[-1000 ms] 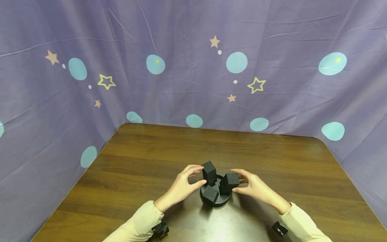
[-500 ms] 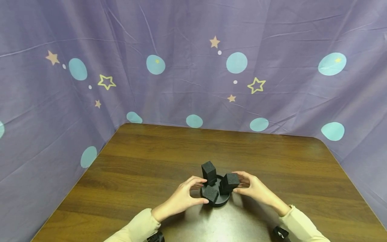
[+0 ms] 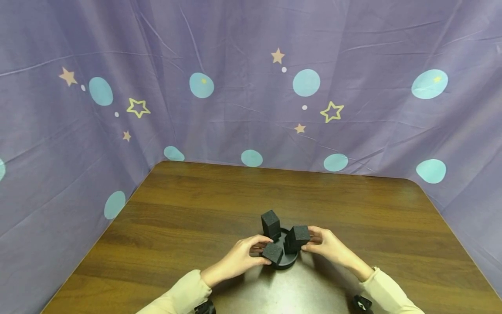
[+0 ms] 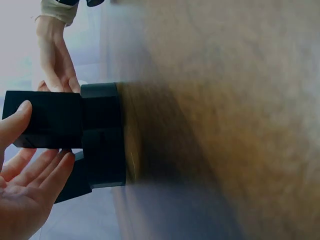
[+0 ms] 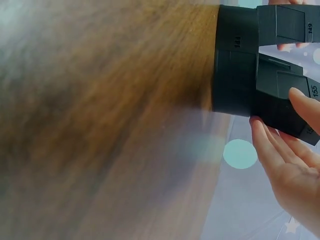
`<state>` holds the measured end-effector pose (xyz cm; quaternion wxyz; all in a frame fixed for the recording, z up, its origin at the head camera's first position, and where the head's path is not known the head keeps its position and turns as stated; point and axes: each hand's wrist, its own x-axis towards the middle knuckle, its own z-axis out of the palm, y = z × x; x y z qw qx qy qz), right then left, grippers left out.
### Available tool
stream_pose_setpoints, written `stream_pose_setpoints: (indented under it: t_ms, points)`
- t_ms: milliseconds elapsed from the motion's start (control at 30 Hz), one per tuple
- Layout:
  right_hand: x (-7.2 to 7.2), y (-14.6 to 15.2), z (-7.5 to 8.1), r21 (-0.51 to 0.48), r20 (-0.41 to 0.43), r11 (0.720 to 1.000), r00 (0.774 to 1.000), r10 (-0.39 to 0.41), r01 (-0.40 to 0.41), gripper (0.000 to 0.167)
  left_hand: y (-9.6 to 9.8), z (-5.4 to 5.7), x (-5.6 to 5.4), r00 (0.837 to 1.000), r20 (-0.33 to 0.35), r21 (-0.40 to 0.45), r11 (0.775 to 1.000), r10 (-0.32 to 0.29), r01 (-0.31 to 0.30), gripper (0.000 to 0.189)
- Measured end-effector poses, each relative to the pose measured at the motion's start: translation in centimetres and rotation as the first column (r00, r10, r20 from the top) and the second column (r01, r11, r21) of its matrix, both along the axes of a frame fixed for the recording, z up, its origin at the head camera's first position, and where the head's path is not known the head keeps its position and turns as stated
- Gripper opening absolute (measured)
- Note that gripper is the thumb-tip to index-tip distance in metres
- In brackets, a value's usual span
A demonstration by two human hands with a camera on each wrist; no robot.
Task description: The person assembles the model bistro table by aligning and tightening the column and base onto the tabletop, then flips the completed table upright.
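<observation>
A black round base [image 3: 288,262] stands on the table, bearing three upright black blocks. My left hand [image 3: 240,258] grips the near block [image 3: 272,252], thumb on the near side and fingers on the far side; in the left wrist view the thumb lies on this block's flat face. The right block [image 3: 300,235] leans outward between the thumb and fingers of my right hand [image 3: 329,247]. In the right wrist view, raised numbers mark the right block [image 5: 280,95] and the base [image 5: 232,80]. Behind them rises the rear block [image 3: 270,224], touched by neither hand.
The wooden table [image 3: 196,209] spreads around the base, its far edge meeting a purple curtain [image 3: 235,113] printed with stars and blue spots. Dark wrist-worn devices sit under both cream sleeves [image 3: 184,290].
My left hand has come from the rear block toward me and closed on the near block. The right hand stays at the right block, its fingers slightly lower. The base has not moved.
</observation>
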<state>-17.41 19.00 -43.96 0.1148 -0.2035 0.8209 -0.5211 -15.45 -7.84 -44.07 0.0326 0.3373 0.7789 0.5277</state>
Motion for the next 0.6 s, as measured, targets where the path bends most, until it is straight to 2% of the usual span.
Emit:
stream_pose_setpoints:
  t_ms: [167,267,333,400,500,600]
  points:
    - [0.1,0.0,0.1,0.030,-0.005,1.000,1.000,-0.007,0.007,0.067,-0.1,-0.2,-0.4,0.998,0.017,0.059,0.996,-0.062,0.061,0.040]
    - [0.0,0.0,0.2,0.005,-0.021,1.000,1.000,0.014,-0.014,0.060,-0.1,0.0,-0.6,0.994,0.078,0.081,0.994,-0.073,0.066,0.040]
    - [-0.1,-0.1,0.4,-0.016,-0.045,1.000,0.999,0.022,-0.022,0.055,-0.2,0.3,-0.8,0.989,0.138,0.076,0.996,-0.050,0.040,0.039]
    - [-0.2,-0.1,0.7,-0.023,-0.064,0.999,0.998,0.023,-0.025,0.051,-0.2,0.6,-0.9,0.977,0.212,0.073,0.997,-0.027,0.012,0.041]
    - [-0.2,-0.2,1.1,-0.013,-0.062,1.000,0.998,-0.007,0.007,0.048,-0.2,0.9,-1.2,0.962,0.272,0.073,0.997,-0.001,-0.019,0.042]
    - [-0.2,-0.4,1.4,-0.011,-0.033,0.999,0.998,-0.045,0.045,0.050,-0.1,0.9,-1.5,0.950,0.312,0.110,0.993,0.001,-0.037,0.041]
